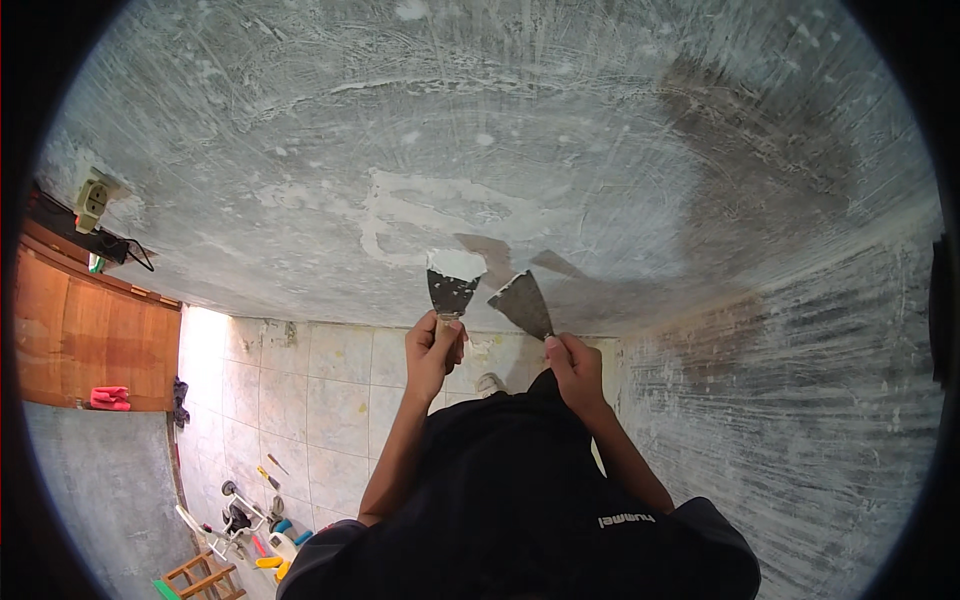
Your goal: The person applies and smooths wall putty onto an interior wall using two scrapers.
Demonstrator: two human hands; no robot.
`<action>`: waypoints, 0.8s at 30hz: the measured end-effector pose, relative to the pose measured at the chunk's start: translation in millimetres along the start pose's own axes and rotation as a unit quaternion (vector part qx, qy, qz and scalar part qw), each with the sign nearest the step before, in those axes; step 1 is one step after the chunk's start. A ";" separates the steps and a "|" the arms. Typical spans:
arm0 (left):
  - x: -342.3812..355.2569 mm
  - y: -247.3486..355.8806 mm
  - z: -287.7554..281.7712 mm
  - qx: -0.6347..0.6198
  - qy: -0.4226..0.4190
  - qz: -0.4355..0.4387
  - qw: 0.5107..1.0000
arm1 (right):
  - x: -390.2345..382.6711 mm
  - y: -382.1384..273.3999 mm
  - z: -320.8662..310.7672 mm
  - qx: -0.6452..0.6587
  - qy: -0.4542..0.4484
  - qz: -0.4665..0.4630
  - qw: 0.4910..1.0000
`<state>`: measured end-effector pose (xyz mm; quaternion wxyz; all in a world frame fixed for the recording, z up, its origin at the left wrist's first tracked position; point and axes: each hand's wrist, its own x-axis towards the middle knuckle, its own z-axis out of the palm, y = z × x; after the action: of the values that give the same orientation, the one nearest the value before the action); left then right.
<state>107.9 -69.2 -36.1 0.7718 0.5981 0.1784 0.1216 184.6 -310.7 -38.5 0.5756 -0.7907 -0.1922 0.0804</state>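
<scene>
My left hand (435, 348) is closed round the handle of a putty knife (452, 290), its dark blade pointing up toward the wall. White filler (457, 264) covers that blade's wide end. In my right hand (575, 368) is a second putty knife (523, 305), tilted to the left, with a little white along its edge. The two blades are close together but apart. Beyond them rises a grey plastered wall (580, 130) with pale smeared patches (395, 200) and a darker brownish area (770, 160) at the right.
A socket (93, 198) with a black cable sits on the wall at far left. Below it is a wooden door (95, 335) with a red cloth (110, 398). Several tools, a white-framed object (235, 520) and a wooden frame (203, 578) lie on the tiled floor (335, 400). Another wall (790, 400) stands right.
</scene>
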 end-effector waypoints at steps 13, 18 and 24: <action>-0.3 -0.5 2.2 -0.006 -0.014 0.008 1.000 | 86.0 74.2 30.8 0.048 0.122 -0.122 0.984; -2.4 0.5 -2.8 0.002 -0.014 0.014 1.000 | 102.6 87.9 43.0 0.026 0.142 -0.122 0.982; -5.9 3.9 -5.8 0.017 -0.005 0.003 1.000 | 98.1 113.0 54.9 0.031 0.144 -0.122 0.981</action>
<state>100.2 -65.4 -32.8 0.7621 0.6120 0.1750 0.1181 278.9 -253.3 -153.5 0.6269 -0.7465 -0.1997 -0.0996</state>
